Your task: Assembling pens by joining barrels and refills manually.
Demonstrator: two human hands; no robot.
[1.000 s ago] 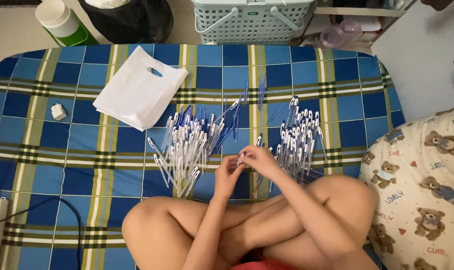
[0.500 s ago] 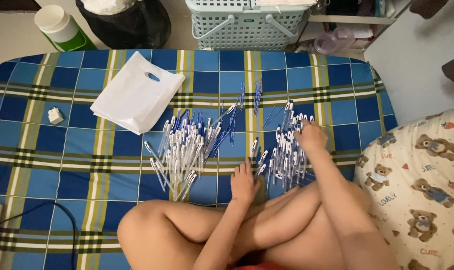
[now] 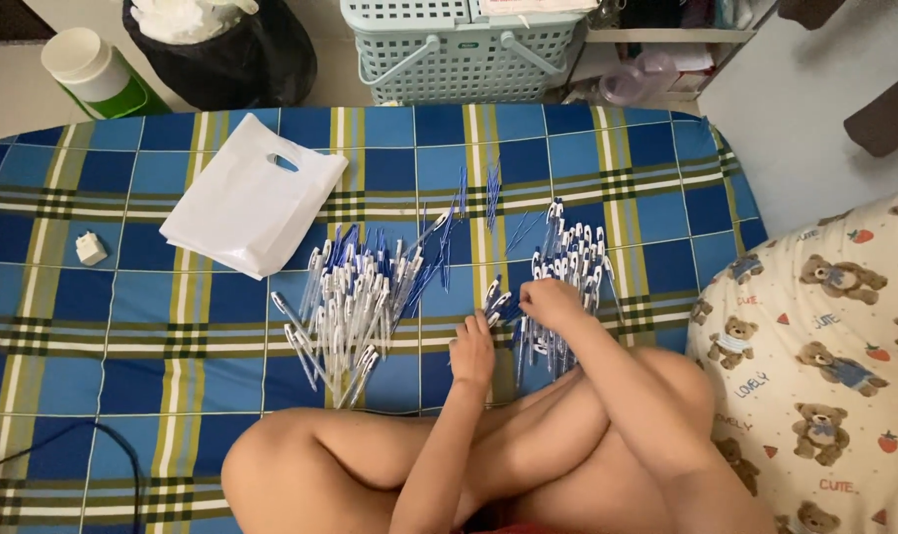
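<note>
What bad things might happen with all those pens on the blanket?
The right hand digs in the right pen pile, so loose pens might roll into the left pen pile and mix. The thin blue refills lie scattered between the piles and may get lost on the blue checked blanket.

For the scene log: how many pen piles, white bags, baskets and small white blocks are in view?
Pen piles: 2, left pile and right pile, the latter under the right hand
White plastic bag: 1
Basket: 1
Small white block: 1
Total: 5
</note>
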